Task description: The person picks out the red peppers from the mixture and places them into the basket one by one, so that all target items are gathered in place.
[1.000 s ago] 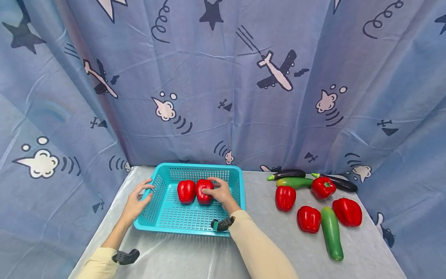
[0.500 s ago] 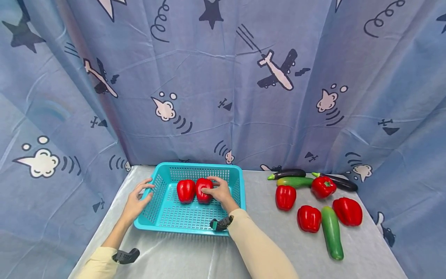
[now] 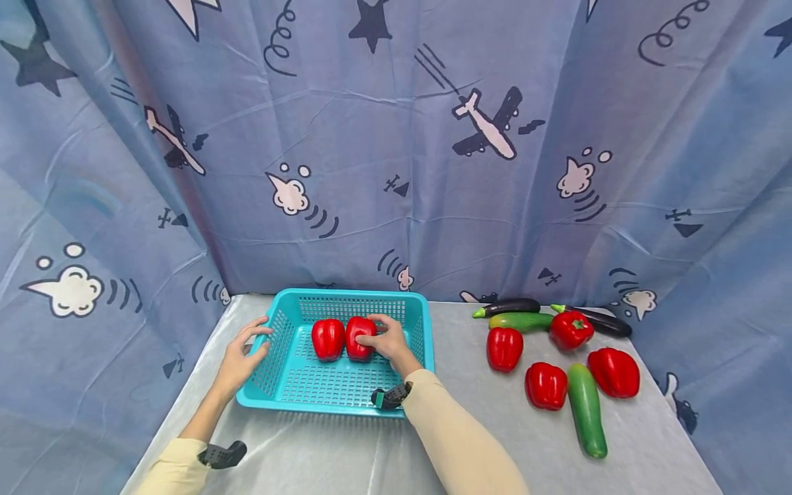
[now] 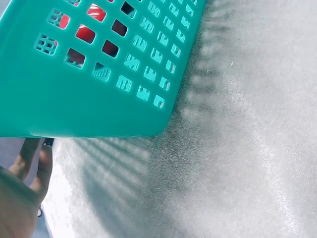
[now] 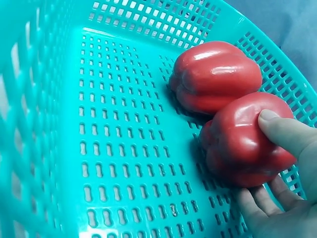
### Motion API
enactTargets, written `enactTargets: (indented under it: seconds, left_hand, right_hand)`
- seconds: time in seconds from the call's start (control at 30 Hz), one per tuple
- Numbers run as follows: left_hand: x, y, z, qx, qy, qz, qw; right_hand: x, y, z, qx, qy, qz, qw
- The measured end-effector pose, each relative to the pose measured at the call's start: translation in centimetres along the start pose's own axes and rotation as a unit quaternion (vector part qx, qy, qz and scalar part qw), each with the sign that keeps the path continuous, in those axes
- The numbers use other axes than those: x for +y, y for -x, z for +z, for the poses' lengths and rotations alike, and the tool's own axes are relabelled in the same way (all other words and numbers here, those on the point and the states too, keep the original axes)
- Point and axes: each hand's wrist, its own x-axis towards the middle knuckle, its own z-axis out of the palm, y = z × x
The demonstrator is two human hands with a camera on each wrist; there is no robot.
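Observation:
Inside the turquoise plastic basket [image 3: 334,409] two red bell peppers lie side by side. My right hand [image 3: 390,342] grips the right-hand bell pepper [image 3: 357,342], its thumb on top and fingers curled under the side in the right wrist view. That pepper touches, or nearly touches, the other bell pepper [image 5: 215,74]. At the basket's left end my left hand [image 3: 238,357] has its fingers extended to the rim. In the left wrist view, the left fingers [image 4: 43,171] reach past the basket's lower edge, so their tips are hidden.
On the table's right side lie several more red bell peppers [image 3: 546,386], a green zucchini [image 3: 588,411], another zucchini [image 3: 521,322] and two dark eggplants [image 3: 513,307]. A blue patterned curtain [image 3: 346,206] hangs behind and around the grey-covered table [image 3: 297,454].
The head view has shifted slightly. Both hands, the basket and the bell peppers keep practically the same places relative to each other.

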Motion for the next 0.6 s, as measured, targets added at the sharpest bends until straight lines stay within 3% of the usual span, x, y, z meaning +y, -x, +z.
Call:
enactTargets:
  seconds: [0.17, 0.2, 0.6]
  left_hand:
    - [-0.1, -0.1, 0.0, -0.001, -0.002, 0.002, 1.0]
    - [0.4, 0.0, 0.0, -0.001, -0.001, 0.002, 1.0]
    - [0.0, 0.1, -0.1, -0.007, -0.009, -0.007, 0.9999]
  right_hand:
    - [-0.2, 0.1, -0.2, -0.01, 0.008, 0.0, 0.9999]
    - [-0.2, 0.2, -0.2, -0.011, 0.008, 0.001, 0.9999]
    - [-0.9, 0.0, -1.1, -0.018, 0.016, 0.002, 0.9997]
